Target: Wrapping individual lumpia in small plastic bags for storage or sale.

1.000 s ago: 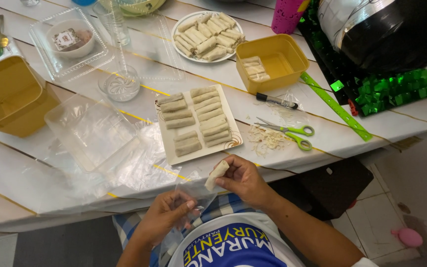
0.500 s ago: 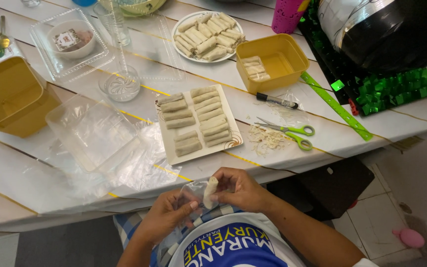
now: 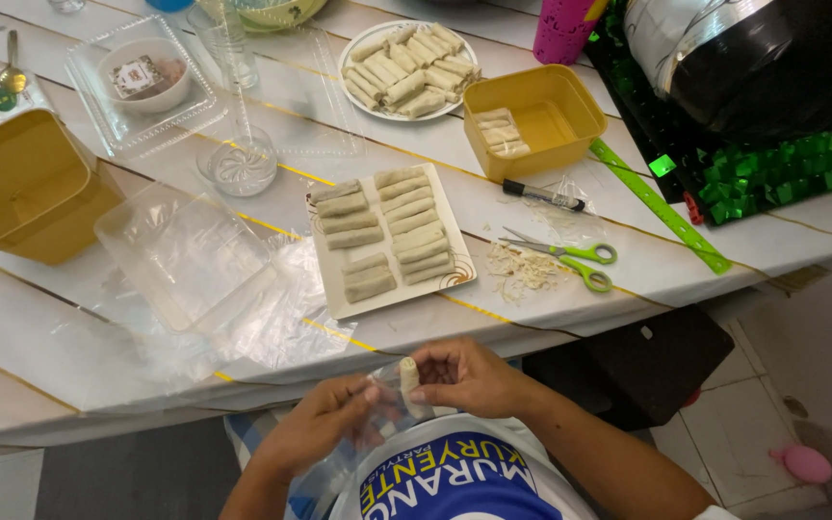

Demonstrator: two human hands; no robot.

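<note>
1. White plank table (image 3: 628, 260): rectangular plate (image 3: 392, 294) of pale cylindrical rolls.
2. Right hand (image 3: 469, 376) grip pinches a roll (image 3: 410, 383), upright, below table edge.
3. Left hand (image 3: 325, 424) grip holds a thin clear plastic bag (image 3: 377, 409) around the roll's lower end.

Green-handled scissors (image 3: 570, 258) lie beside a black marker (image 3: 542, 196) and green ruler (image 3: 655, 205), near a yellow tub (image 3: 530, 117).

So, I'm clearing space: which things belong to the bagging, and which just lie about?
In use: pale pastry roll, clear plastic bag, right hand, left hand, white rectangular plate of rolls.
Lying about: green-handled scissors, black marker, green ruler.
</note>
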